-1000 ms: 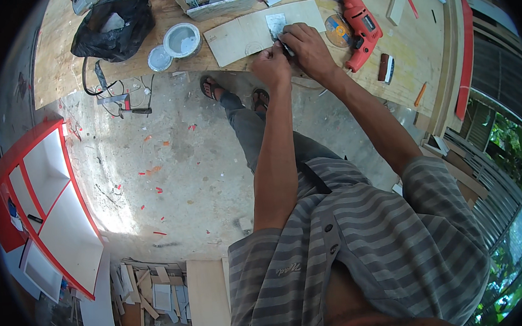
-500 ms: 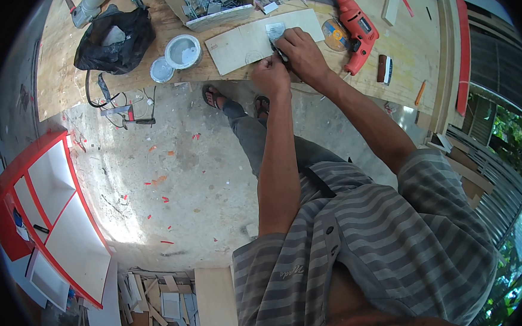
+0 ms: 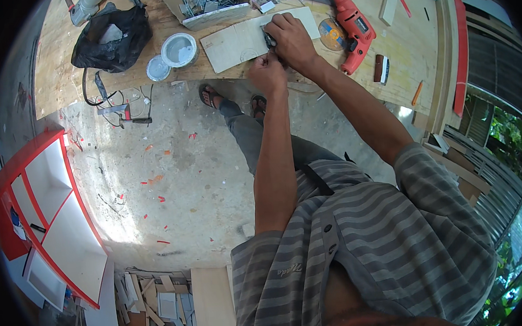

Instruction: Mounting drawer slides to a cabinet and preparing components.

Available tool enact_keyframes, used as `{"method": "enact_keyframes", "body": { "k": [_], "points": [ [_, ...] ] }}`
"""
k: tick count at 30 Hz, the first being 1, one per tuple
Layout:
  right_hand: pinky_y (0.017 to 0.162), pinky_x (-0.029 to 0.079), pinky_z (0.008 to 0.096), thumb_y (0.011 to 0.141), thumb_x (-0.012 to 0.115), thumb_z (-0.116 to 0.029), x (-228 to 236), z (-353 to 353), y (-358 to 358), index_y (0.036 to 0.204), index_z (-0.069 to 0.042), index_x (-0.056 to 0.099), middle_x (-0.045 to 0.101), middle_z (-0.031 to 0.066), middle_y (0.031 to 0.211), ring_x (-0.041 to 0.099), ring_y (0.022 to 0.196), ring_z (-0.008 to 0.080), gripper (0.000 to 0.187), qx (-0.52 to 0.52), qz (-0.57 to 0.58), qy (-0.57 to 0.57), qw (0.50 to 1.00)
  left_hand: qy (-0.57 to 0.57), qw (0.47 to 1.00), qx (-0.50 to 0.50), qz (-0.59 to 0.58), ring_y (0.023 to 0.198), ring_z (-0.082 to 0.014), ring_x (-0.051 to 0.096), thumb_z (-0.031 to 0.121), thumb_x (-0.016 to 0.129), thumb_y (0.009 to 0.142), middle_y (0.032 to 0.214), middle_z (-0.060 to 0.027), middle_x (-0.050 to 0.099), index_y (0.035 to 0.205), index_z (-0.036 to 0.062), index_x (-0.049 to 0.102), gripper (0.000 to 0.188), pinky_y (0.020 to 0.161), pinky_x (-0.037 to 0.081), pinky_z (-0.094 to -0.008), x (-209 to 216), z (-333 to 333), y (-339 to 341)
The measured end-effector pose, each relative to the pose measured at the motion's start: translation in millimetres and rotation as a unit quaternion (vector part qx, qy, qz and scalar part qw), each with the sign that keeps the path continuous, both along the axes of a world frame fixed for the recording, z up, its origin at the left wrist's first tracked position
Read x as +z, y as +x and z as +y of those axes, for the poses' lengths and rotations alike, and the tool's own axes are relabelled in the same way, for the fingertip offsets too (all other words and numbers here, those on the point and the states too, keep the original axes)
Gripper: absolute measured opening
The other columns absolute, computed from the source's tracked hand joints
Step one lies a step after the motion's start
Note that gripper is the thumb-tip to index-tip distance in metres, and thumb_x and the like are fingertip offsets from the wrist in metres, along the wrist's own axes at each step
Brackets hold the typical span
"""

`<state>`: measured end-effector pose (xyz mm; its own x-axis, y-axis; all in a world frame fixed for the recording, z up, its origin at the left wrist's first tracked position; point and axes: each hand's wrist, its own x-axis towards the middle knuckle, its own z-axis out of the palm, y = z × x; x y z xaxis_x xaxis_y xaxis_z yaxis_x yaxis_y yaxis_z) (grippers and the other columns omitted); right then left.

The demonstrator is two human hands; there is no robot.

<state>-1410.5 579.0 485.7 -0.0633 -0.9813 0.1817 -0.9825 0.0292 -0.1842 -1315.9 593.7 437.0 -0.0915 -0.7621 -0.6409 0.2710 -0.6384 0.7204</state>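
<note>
Both hands meet at the near edge of a pale wooden board lying on the workbench. My right hand is closed over the board, with a small dark object showing beside its fingers; its kind is not clear. Just below and to the left, my left hand is closed at the board's edge, almost touching the right. What its fingers hold, if anything, is hidden. Faint pencil curves mark the board near the hands.
Right of the board lie a cutting disc, a red drill and a brush. To its left stand an open tub and a black bag. A carton of metal hardware sits behind. A red-and-white cabinet stands left.
My right hand has shifted up over the board, covering a pale shiny patch that showed there before. My left hand stays close to the board's near edge. The whole view has shifted slightly.
</note>
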Motion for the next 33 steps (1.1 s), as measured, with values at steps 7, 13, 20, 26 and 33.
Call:
{"method": "enact_keyframes", "body": {
  "k": [7,13,20,26,33],
  "points": [
    [0.087,0.045,0.0395,0.070,0.066,-0.011,0.2,25.8,2.9,0.091,-0.007,0.061,0.056,0.0078,0.098,0.054,0.101,0.0281,0.022,0.009,-0.014,-0.004,1.000,-0.007,0.998,-0.017,-0.054,0.057,-0.0085,0.057,0.012,0.068,0.091,0.066,-0.0043,0.066,0.079,-0.0047,0.069,0.021,0.050,0.048,-0.0272,2.5,0.6,0.1],
    [0.086,0.045,0.0392,0.073,0.064,-0.012,-2.3,48.5,13.0,0.091,-0.008,0.061,0.056,0.0071,0.097,0.055,0.100,0.0274,0.018,0.006,-0.017,0.007,1.000,0.021,0.998,0.002,-0.058,0.055,-0.0088,0.057,0.013,0.070,0.090,0.065,-0.0043,0.066,0.077,-0.0047,0.069,0.021,0.050,0.047,-0.0271,-9.2,1.0,3.5],
    [0.087,0.044,0.0396,0.077,0.061,-0.015,1.3,27.3,2.6,0.093,-0.008,0.062,0.057,0.0079,0.098,0.054,0.101,0.0274,0.017,-0.047,0.018,0.031,0.998,0.006,1.000,-0.010,-0.027,0.060,-0.0142,0.062,0.013,0.070,0.090,0.072,-0.0082,0.066,0.083,-0.0054,0.067,0.020,0.054,0.052,-0.0302,-7.8,3.9,3.3],
    [0.087,0.044,0.0398,0.077,0.063,-0.014,1.2,6.7,-11.1,0.092,-0.007,0.063,0.057,0.0081,0.096,0.055,0.100,0.0279,0.017,-0.058,0.023,0.025,0.998,-0.016,0.998,-0.045,-0.034,0.063,-0.0172,0.066,0.010,0.067,0.092,0.079,-0.0102,0.066,0.088,-0.0067,0.064,0.017,0.055,0.058,-0.0309,-5.3,3.5,-1.9],
    [0.088,0.044,0.0385,0.074,0.066,-0.012,-0.3,60.1,14.8,0.091,-0.008,0.063,0.056,0.0064,0.093,0.055,0.098,0.0266,0.017,-0.021,-0.033,0.022,0.999,-0.037,0.993,-0.065,-0.096,0.061,-0.0136,0.063,0.011,0.067,0.092,0.072,-0.0064,0.064,0.083,-0.0048,0.066,0.019,0.054,0.055,-0.0284,-6.8,2.1,4.4]
  ]
}}
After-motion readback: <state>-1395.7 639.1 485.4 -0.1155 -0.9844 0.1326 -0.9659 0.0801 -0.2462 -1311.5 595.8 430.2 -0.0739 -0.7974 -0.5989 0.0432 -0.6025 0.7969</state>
